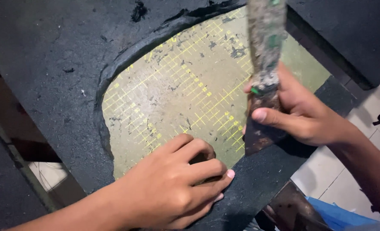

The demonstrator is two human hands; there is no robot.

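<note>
Cutting mat [177, 85] set in worktable [48, 64], left hand [172, 188] on its near edge, blade [265, 51] at right

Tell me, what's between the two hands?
In the head view, only bare worn green cutting mat with yellow grid lines lies between the left hand and the right hand, which grips a dirty flat tool.

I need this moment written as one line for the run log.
left hand: pressing flat on black sheet edge | right hand: gripping worn blade tool | green gridded cutting mat: exposed under sheet's hole
</note>
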